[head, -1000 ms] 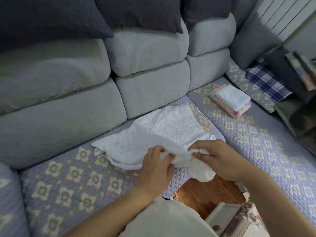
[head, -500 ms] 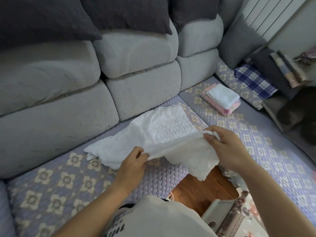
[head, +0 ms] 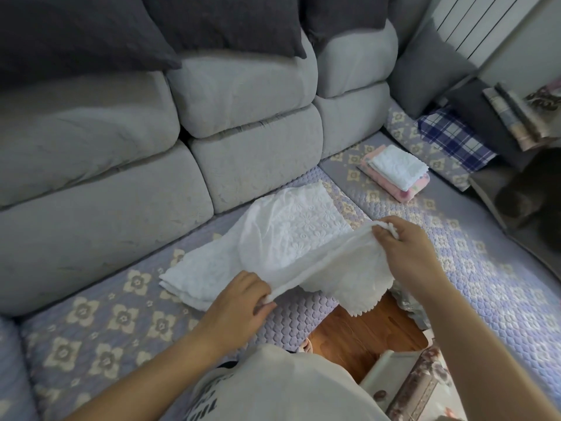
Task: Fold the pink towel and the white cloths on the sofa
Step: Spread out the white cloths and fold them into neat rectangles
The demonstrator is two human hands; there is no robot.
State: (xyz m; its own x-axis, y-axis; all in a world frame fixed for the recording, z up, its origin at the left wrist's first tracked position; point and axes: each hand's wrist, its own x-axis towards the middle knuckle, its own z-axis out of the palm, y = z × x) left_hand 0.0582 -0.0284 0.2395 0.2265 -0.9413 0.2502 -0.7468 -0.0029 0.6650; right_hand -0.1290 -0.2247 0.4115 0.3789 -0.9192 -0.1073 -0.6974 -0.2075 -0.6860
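A white embroidered cloth [head: 291,226] lies partly spread on the sofa seat [head: 100,323]. Its near edge is lifted off the seat and stretched between my hands. My left hand [head: 239,302] pinches that edge at its lower left end. My right hand [head: 403,247] grips the edge's upper right end, with a scalloped flap hanging below it over the seat's front. Farther right on the seat sits a folded white cloth [head: 397,165] stacked on the folded pink towel [head: 406,191].
Grey back cushions [head: 249,123] and dark pillows [head: 218,22] stand behind the seat. A blue plaid cushion [head: 455,141] lies at the far right corner. Wooden floor [head: 361,338] and a patterned table edge [head: 409,390] show below my right arm.
My hands, close together a second ago on the bunched near edge, have moved apart and pulled it taut. The right hand rose toward the upper right.
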